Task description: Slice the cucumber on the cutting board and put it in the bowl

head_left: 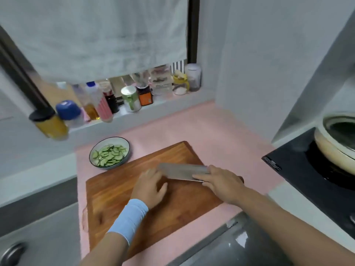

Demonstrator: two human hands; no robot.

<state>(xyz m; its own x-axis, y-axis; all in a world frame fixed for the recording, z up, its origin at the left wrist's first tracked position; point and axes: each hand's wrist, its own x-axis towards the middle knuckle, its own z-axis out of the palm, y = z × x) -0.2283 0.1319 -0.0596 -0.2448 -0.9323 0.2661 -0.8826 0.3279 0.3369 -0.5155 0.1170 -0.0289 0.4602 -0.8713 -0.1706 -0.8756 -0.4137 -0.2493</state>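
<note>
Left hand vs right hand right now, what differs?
The right hand grips the knife. The left hand lies on the cutting board beside the blade, and whether it holds anything is hidden. The left wrist wears a light-blue band, while the right wrist is bare. Both are over the board, knuckles up.

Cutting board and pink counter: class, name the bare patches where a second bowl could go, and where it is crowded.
Free: the pink counter behind the cutting board, between bowl, sill and stove; also the board's near left corner. Crowded: mid-board, where left hand, right hand and cleaver meet, and the sill's bottles.
</note>
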